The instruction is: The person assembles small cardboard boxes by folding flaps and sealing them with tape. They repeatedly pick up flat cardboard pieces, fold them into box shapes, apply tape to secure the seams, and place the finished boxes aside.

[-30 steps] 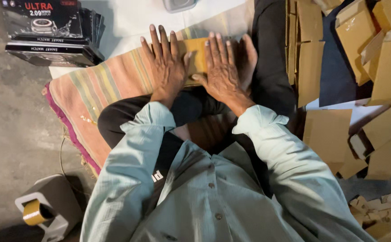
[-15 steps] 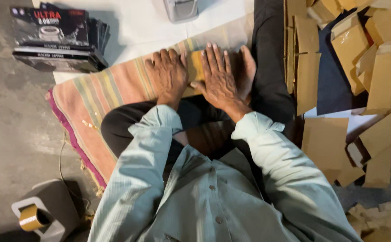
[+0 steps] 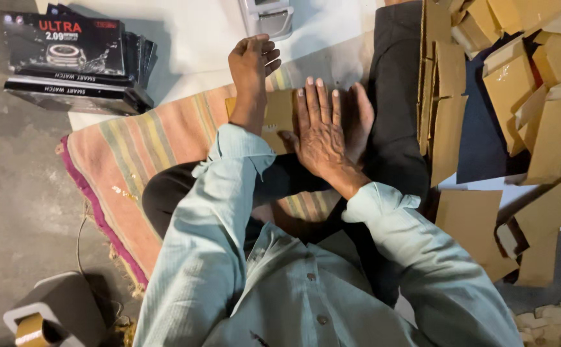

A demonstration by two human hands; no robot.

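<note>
Head view: at frame centre, a flat brown cardboard piece (image 3: 279,115) lies on a striped mat (image 3: 165,148). The right hand (image 3: 322,128) presses it, fingers spread flat. The left hand (image 3: 251,64), loosely curled and holding nothing, hovers above the cardboard's upper edge. Black product boxes (image 3: 68,58) sit upper left.

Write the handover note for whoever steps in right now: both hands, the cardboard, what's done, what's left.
Left hand: lifted off the work, fingers loosely curled, holding nothing, near the white sheet.
Right hand: flat, palm down, pressing the small flat brown cardboard piece onto the striped woven mat.
Loose brown cardboard blanks lie piled to the right; stacked black product boxes sit far left; tape dispenser near left.
Done: the piece is pressed flat.
Left: it is not yet formed into a box; the pile looks unfolded.
</note>
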